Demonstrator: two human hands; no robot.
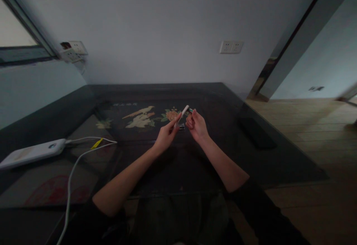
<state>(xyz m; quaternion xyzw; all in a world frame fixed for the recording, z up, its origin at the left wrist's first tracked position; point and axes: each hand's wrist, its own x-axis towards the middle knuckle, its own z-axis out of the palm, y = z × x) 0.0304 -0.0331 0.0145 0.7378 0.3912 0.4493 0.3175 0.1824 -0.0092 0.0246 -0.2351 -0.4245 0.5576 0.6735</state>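
Note:
Over the middle of the dark table, my left hand (166, 135) is closed round a slim white stick-like object (184, 110), which tilts up to the right. My right hand (197, 125) pinches a small dark greenish cylinder (190, 110) between thumb and finger. The cylinder's far end meets or lies very close to the upper end of the white object; I cannot tell whether they touch. Between the hands shows a small shiny metallic piece (182, 126), its kind too small to make out. My fingers hide the lower part of the white object.
The glossy dark table (223, 163) bears a bird-and-flower picture (142, 118). At left lies a white power bank (33, 152) with a white cable (69, 189) and yellow tag (96, 143). A dark flat object (256, 133) lies at right. Behind stands a wall with sockets (231, 47).

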